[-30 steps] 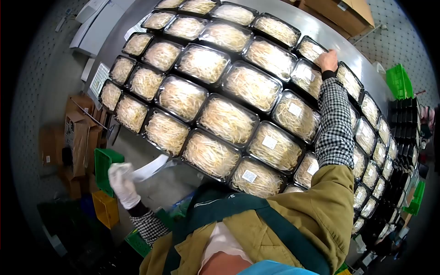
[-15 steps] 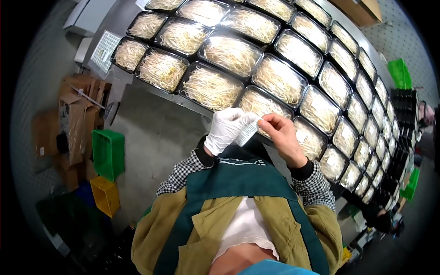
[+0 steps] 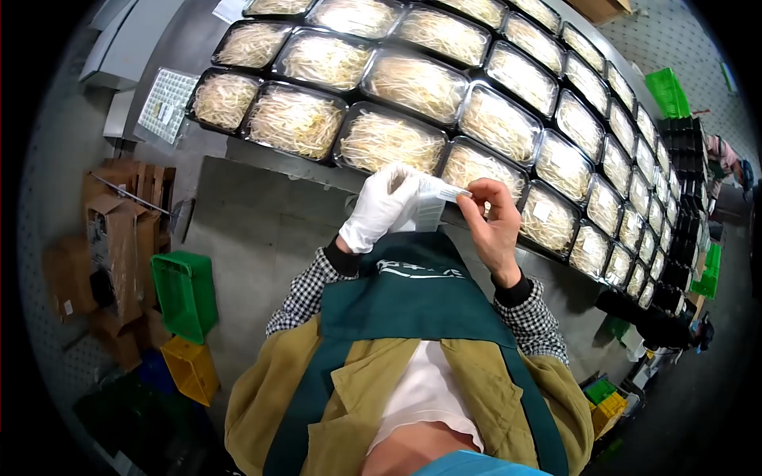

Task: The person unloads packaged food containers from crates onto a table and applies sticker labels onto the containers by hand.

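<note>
Working remotely, I'm pinching a printed label strip (image 3: 429, 213) in the gloved left hand (image 3: 381, 208), by the near edge of the desk (image 3: 186, 49) and its bean-sprout trays (image 3: 389, 141); the bare right hand (image 3: 494, 226) is holding its end in a narrow grip. I'm judging it light, limp, likely tacky, best taken by a corner.

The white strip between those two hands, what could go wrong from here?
The white strip spans the gloved left hand and the bare right hand, so a sharp pull might tear or crease it. It could also slip, since the right hand seems to pinch only its end. The front trays sit along the table edge, so a forearm might nudge one.
</note>
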Available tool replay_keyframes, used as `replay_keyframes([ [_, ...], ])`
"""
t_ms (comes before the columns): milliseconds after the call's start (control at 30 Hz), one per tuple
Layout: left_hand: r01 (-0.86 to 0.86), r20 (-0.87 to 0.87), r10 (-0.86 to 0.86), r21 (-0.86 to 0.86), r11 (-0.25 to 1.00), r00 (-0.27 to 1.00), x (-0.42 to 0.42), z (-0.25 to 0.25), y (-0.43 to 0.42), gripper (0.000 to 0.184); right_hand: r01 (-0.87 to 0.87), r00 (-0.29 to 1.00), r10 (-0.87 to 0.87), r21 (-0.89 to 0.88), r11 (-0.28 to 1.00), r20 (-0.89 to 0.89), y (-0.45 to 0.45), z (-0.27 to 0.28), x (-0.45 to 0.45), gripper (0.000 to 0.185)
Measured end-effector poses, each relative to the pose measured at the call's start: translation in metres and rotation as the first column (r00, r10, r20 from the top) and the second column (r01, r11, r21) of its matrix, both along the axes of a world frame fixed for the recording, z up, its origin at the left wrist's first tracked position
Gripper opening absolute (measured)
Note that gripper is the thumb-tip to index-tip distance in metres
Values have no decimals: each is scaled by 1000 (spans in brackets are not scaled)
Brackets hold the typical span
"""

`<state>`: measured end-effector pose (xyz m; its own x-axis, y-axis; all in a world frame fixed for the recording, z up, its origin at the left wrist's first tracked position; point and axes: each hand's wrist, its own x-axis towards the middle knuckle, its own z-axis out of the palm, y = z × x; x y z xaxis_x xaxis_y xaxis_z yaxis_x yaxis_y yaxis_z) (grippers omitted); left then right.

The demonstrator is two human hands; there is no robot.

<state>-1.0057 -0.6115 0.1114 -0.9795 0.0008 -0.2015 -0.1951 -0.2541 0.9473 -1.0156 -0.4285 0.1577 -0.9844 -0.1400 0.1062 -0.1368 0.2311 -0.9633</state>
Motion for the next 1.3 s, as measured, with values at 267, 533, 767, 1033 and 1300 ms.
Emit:
replay_keyframes([
  [267,24,-90,8,352,936,996,-27,9,-2,21,-339,779,390,194,921,-491,-72,22,35,33],
  [533,82,-17,-81,350,933,997,-32,15,-15,23,-190,841,383,454,870,-382,-78,27,43,35],
  [767,65,-121,-37,241,968,992,-18,45,-15,23,187,915,-105,178,966,-390,-41,22,5,24],
  [1033,64,-259,-84,-86,994,962,-14,22,-1,13,-43,961,96,-202,978,261,-17,23,-7,9],
  [1300,409,-204,-389,65,910,898,-18,24,-16,8,408,899,-438,330,851,19,49,-57,-49,20],
])
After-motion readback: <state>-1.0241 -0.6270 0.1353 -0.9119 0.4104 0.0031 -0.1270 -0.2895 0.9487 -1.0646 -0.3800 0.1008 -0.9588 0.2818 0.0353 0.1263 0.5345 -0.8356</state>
